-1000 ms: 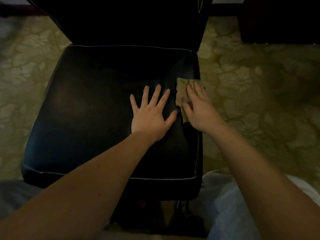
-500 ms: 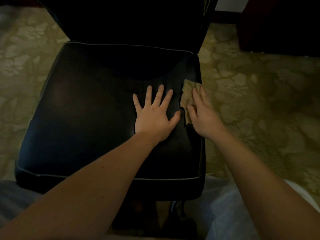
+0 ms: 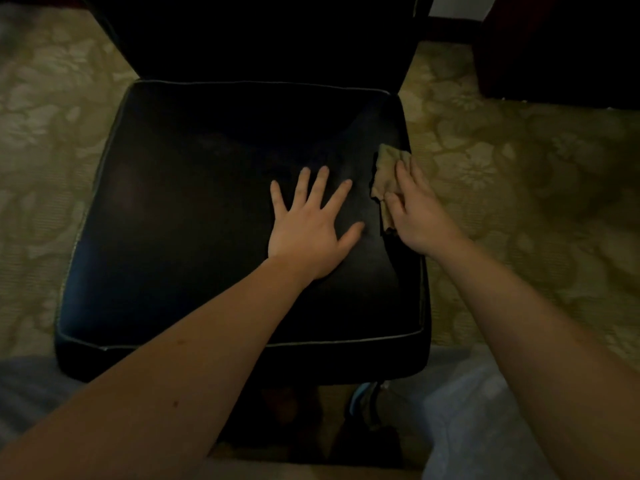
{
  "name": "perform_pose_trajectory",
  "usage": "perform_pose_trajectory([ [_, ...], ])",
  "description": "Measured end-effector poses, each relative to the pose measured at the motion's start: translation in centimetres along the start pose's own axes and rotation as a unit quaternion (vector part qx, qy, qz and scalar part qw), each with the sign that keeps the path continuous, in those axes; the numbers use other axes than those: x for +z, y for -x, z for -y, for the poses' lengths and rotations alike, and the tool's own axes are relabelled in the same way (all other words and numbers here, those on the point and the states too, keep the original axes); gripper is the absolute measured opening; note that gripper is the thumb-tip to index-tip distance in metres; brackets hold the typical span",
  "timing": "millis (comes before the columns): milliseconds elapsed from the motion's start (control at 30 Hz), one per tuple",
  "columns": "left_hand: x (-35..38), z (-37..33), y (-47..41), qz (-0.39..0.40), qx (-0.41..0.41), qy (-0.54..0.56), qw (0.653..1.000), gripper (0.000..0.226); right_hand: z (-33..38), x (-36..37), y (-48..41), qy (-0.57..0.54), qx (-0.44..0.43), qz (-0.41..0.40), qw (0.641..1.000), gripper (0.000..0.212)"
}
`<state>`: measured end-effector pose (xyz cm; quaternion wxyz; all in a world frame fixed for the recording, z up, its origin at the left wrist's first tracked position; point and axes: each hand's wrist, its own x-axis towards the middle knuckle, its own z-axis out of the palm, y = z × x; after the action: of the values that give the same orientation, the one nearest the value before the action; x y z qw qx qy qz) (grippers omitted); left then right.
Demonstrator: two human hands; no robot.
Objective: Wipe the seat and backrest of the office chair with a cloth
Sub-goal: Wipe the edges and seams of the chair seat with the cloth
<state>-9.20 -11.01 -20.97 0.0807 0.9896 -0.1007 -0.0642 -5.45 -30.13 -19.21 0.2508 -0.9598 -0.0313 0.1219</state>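
Note:
A black leather chair seat (image 3: pixel 194 209) with pale piping fills the middle of the view. Its dark backrest (image 3: pixel 263 36) rises at the top. My left hand (image 3: pixel 308 230) lies flat on the seat, fingers spread, holding nothing. My right hand (image 3: pixel 419 213) presses a small tan cloth (image 3: pixel 388 174) against the seat's right edge; the fingers lie over the cloth and hide its right part.
A patterned green-gold carpet (image 3: pixel 519 188) surrounds the chair. Dark furniture (image 3: pixel 561 46) stands at the top right. My knees in light trousers (image 3: pixel 464 410) sit at the seat's front edge, with the chair's base in shadow between them.
The cloth and my right hand have stayed at the seat's right edge, sliding only slightly. My left hand stays flat on the seat. The camera has shifted a little.

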Motion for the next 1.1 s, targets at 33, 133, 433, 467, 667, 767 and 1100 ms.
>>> perform_pose_trajectory([
  [33, 0.0, -0.1, -0.1, -0.001, -0.002, 0.001, 1.0, 0.074, 0.0, -0.1, 0.3, 0.003, 0.002, 0.002, 1.0, 0.062],
  [133, 0.0, -0.2, 0.0, -0.004, -0.007, -0.002, 1.0, 0.074, -0.2, 0.0, 2.1, 0.029, 0.001, 0.011, 1.0, 0.063],
  [433, -0.1, -0.3, -0.1, 0.0, -0.015, -0.013, 1.0, 0.075, 0.1, -0.5, -1.8, 0.026, -0.011, 0.022, 0.999, 0.062],
  [467, -0.1, -0.5, -0.1, -0.002, -0.018, -0.014, 1.0, 0.075, 0.1, -0.6, -2.5, 0.022, -0.009, 0.019, 1.0, 0.062],
  [667, 0.1, -0.9, -0.3, -0.013, -0.031, -0.012, 0.999, 0.075, -0.3, -0.5, -0.4, 0.048, -0.029, 0.002, 0.998, 0.062],
  [767, 0.1, -0.9, -0.3, -0.014, -0.031, -0.014, 0.999, 0.075, -0.9, 0.0, 2.1, 0.05, -0.038, 0.008, 0.998, 0.062],
  [1100, 0.5, -1.0, -0.5, -0.024, -0.038, -0.014, 0.999, 0.074, -0.7, -0.5, -2.6, 0.008, -0.013, 0.025, 1.0, 0.063],
])
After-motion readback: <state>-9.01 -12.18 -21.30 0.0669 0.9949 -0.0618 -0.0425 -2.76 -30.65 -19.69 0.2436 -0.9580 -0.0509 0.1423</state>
